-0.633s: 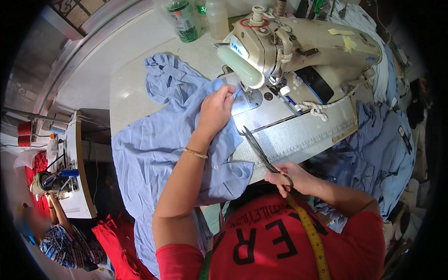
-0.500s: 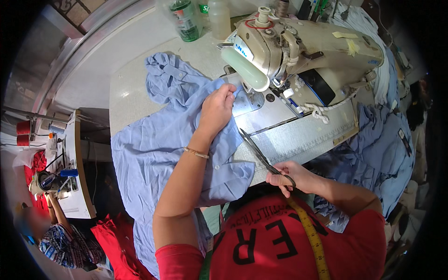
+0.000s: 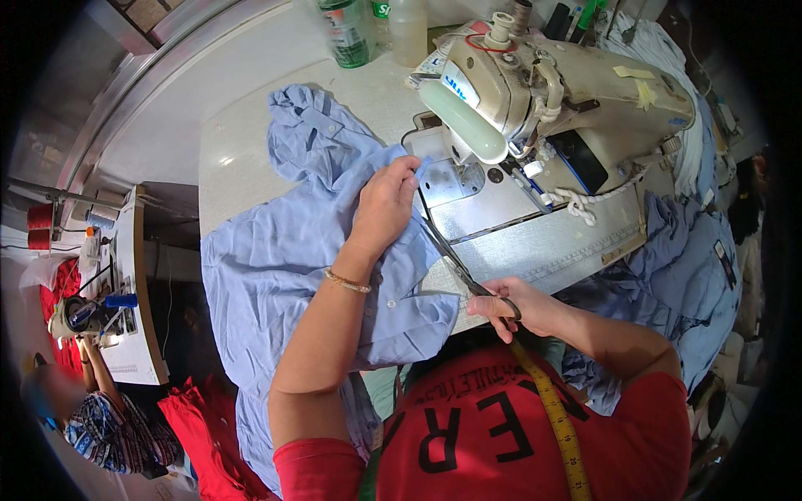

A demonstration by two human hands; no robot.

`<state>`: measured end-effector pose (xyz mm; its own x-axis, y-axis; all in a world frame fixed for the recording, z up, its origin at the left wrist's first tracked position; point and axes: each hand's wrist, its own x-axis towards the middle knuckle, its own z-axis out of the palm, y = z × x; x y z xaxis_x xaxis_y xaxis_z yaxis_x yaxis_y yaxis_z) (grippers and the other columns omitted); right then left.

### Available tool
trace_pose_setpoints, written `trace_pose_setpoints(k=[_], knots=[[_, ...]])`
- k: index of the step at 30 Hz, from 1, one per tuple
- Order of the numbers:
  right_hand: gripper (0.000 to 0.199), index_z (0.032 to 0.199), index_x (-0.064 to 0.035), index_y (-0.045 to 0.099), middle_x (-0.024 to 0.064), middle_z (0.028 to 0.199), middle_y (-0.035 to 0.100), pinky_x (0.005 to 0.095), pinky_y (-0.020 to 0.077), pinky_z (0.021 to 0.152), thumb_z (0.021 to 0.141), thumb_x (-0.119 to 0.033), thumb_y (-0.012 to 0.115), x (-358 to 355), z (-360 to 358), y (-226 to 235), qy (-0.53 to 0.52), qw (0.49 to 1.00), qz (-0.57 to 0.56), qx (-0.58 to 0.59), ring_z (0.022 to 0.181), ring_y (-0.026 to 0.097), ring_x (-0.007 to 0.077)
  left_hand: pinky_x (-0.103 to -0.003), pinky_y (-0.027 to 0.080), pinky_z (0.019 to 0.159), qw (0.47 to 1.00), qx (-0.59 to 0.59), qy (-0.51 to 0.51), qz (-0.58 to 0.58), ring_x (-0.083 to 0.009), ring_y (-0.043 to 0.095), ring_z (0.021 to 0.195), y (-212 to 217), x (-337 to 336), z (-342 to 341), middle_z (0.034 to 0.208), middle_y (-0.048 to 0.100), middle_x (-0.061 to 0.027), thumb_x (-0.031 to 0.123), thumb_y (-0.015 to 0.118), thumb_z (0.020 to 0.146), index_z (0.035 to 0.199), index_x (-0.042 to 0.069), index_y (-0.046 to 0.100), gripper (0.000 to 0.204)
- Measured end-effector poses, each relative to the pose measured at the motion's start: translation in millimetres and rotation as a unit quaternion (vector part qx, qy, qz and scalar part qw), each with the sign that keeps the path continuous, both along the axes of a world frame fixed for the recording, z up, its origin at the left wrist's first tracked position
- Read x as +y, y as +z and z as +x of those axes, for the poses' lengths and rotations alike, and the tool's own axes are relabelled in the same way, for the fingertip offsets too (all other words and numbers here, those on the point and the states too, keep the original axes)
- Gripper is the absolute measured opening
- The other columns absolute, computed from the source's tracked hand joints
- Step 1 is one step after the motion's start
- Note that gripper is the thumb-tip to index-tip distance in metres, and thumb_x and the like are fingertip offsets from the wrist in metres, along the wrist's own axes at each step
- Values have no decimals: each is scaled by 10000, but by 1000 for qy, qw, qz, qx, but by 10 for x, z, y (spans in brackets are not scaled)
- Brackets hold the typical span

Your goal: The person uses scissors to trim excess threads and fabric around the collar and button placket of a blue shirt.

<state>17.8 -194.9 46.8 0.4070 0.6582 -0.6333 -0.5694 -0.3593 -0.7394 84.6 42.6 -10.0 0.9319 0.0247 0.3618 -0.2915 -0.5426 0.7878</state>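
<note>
- Pinning the blue shirt flat on the counter with my left hand, fingers gripping its edge.
- Gripping scissors in my right hand, blades seemingly partly open.
- Keeping the cloth taut for a clean cut beside the sewing machine.

Scissors closer to presser foot

Single head view; looks steeply down, close over sewing machine

You have one sewing machine at 1 o'clock, one pair of scissors, two bottles at 12, two red thread spools at 9.
</note>
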Motion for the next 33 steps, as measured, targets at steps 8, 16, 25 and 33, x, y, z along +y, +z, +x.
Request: trace_pose_setpoints(k=[8, 16, 25, 33], knots=[[381, 831, -6, 546, 18, 593, 510, 204, 314, 384, 831, -374, 643, -172, -35, 11, 8, 999, -33, -8, 416, 507, 92, -339, 472, 714, 1000, -7, -3, 16, -268, 590, 786, 19, 1, -12, 866, 603, -145, 37, 542, 842, 1062, 48, 543, 220], [359, 851, -4, 551, 7, 611, 496, 200, 307, 375, 842, -350, 645, -32, 3, 13, 22, 999, -47, -8, 409, 492, 86, -340, 470, 713, 1000, -2, 3, 11, -267, 591, 780, 30, -12, -15, 851, 599, -142, 36, 547, 835, 1068, 50, 539, 233], [322, 908, 5, 566, 11, 615, 502, 202, 307, 369, 854, -304, 641, 102, -131, -29, -14, 999, -28, -38, 412, 489, 82, -315, 478, 722, 1000, -3, 9, 27, -251, 600, 786, 16, -2, -11, 865, 601, -136, 36, 548, 837, 1082, 49, 535, 246], [338, 887, 40, 554, 17, 622, 533, 219, 343, 391, 860, -285, 640, 142, -286, -45, -54, 996, -17, -67, 400, 459, 68, -336, 478, 724, 999, -10, 18, 41, -274, 599, 793, 8, -8, -5, 861, 600, -141, 38, 542, 838, 1081, 51, 533, 243]])
